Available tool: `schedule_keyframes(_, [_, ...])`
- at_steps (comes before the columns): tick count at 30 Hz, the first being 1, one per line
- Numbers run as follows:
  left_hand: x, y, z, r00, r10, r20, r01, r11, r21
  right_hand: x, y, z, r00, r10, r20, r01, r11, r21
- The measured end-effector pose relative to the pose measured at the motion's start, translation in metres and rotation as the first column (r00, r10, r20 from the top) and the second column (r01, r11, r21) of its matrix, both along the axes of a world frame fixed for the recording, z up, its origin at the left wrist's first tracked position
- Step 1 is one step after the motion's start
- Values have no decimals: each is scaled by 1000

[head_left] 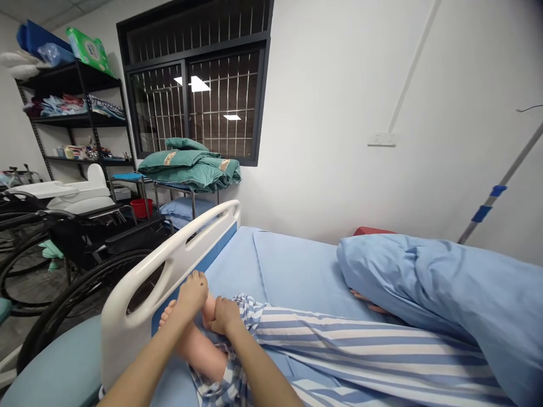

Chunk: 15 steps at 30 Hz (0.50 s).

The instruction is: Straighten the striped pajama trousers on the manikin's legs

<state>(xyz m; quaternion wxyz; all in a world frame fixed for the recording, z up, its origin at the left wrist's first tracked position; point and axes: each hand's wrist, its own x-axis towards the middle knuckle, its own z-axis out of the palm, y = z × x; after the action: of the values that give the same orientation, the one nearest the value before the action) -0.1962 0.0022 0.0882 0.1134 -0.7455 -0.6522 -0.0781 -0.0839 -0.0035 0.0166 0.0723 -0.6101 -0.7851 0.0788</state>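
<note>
A lying figure's legs in blue-and-white striped trousers (314, 330) stretch along the bed, with bare feet at the footboard end. My left hand (194, 293) is closed over the far foot, its fingers wrapped round the front part. On the same leg, my right hand (225, 315) grips the ankle (208, 310), just beside the bunched trouser cuff (250, 305). The near lower leg (203, 353) is bare, and its toes (167, 314) show past my left forearm. My forearms hide part of both feet.
The white footboard (169, 257) rises just left of the feet. A blue quilt (424, 282) covers the figure's upper part, with fingers (369, 302) showing under its edge. Beyond the footboard are a wheelchair (97, 243), green folded bedding (190, 164) and a black shelf rack (80, 116).
</note>
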Motion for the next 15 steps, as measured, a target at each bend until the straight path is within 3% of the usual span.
schedule_keyframes(8, [15, 48, -1, 996, 3, -90, -21, 979, -205, 6, 10, -7, 1000, 9, 28, -8, 999, -31])
schedule_keyframes(15, [25, 63, -6, 990, 90, -110, -117, 956, -268, 5, 15, -21, 1000, -1, 31, 1, 1000, -2])
